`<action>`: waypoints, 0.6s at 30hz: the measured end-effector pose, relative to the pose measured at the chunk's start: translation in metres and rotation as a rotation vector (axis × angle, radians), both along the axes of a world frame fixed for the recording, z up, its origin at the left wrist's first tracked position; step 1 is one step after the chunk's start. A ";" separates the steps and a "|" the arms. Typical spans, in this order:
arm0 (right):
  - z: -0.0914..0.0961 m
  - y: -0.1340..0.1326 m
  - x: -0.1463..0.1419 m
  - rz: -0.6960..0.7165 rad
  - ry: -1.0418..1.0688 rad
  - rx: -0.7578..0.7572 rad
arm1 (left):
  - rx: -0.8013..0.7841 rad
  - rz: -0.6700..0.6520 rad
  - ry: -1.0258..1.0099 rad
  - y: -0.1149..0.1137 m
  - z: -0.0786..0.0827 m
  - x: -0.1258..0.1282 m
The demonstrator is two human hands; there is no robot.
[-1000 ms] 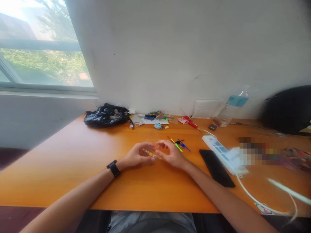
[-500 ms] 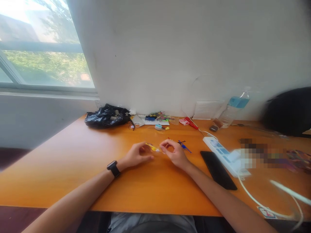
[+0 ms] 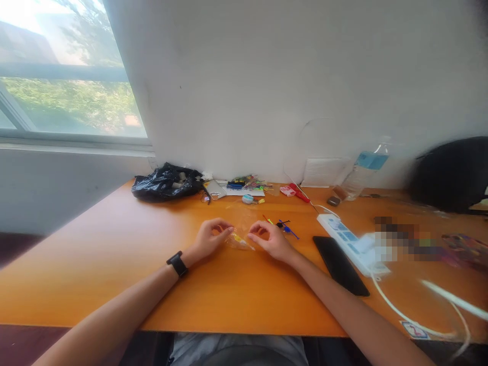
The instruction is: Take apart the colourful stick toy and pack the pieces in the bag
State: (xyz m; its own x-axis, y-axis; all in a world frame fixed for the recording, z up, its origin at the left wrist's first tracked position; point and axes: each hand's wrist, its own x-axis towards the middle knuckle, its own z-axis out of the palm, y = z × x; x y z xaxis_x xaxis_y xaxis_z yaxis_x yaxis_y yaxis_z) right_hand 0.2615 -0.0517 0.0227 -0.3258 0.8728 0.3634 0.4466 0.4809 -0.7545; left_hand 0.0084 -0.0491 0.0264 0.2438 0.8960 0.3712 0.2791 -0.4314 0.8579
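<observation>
**Two hands hold a clear pouch on an orange table**

We look down at a person's left hand (image 3: 209,238) and right hand (image 3: 271,240), resting close together near the middle of the table (image 3: 95,264). Between them a small clear pouch (image 3: 237,235) lies on the wood with a yellow piece (image 3: 239,238) inside. The left fingers (image 3: 227,230) are pinched together on the pouch's left edge. The right fingers (image 3: 253,236) are pinched on its right edge. A watch (image 3: 177,264) sits on the left wrist.

As far as we can judge, one piece is in the pouch. Several coloured sticks (image 3: 284,226) lie loose outside it, just beyond the right hand.

The widest open stretch of table is to the left of the left arm. On the right it is tighter. A phone (image 3: 340,264) and a power strip (image 3: 341,235) lie near the right forearm, and a white cable (image 3: 396,312) curls toward the near edge. A black bag (image 3: 165,185), small clutter (image 3: 244,184) and a bottle (image 3: 362,173) line the wall, well apart from the hands.
</observation>
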 end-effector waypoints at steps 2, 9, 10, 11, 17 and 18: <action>-0.003 0.000 0.000 0.052 -0.014 -0.076 | -0.028 -0.003 -0.014 -0.001 0.001 0.000; 0.004 -0.004 -0.005 0.065 0.064 -0.028 | 0.024 0.023 -0.049 0.002 0.000 -0.004; 0.004 -0.003 -0.006 0.056 0.076 -0.039 | 0.020 0.030 -0.068 0.003 0.000 -0.004; 0.005 -0.003 -0.006 0.050 0.090 -0.053 | 0.003 0.030 -0.089 0.003 0.000 -0.003; 0.002 0.003 -0.003 0.014 0.289 -0.144 | -0.187 -0.111 -0.091 0.001 -0.003 -0.001; 0.001 0.003 -0.002 0.013 0.306 -0.151 | -0.207 -0.122 -0.088 0.000 -0.003 0.000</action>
State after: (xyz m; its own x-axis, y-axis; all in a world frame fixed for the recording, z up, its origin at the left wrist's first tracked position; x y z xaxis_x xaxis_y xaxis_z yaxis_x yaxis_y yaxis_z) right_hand 0.2590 -0.0484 0.0240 -0.2331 0.9207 0.3132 0.1829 0.3578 -0.9157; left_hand 0.0080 -0.0492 0.0238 0.3300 0.9208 0.2078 0.1562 -0.2704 0.9500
